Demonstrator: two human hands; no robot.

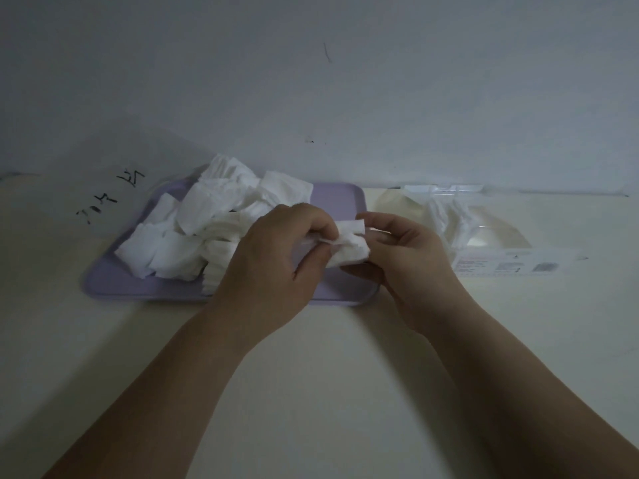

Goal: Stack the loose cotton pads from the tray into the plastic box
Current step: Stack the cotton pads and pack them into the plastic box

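A lilac tray (pixel 340 202) lies on the pale table, its left half heaped with several loose white cotton pads (pixel 207 216). Over the tray's right half both hands meet. My left hand (pixel 276 250) pinches a small bunch of cotton pads (pixel 349 247) from the left. My right hand (pixel 408 257) cups the same bunch from the right and below, fingers curled round it. To the right stands the clear plastic box (pixel 501 261), lid open at the back, with some pads (pixel 446 216) standing in its left end.
A white wall rises just behind the tray and box. Black handwriting (pixel 110 198) marks the table left of the tray. A printed label (pixel 491 266) runs along the box's front wall. Bare table stretches in front of the tray, under my forearms.
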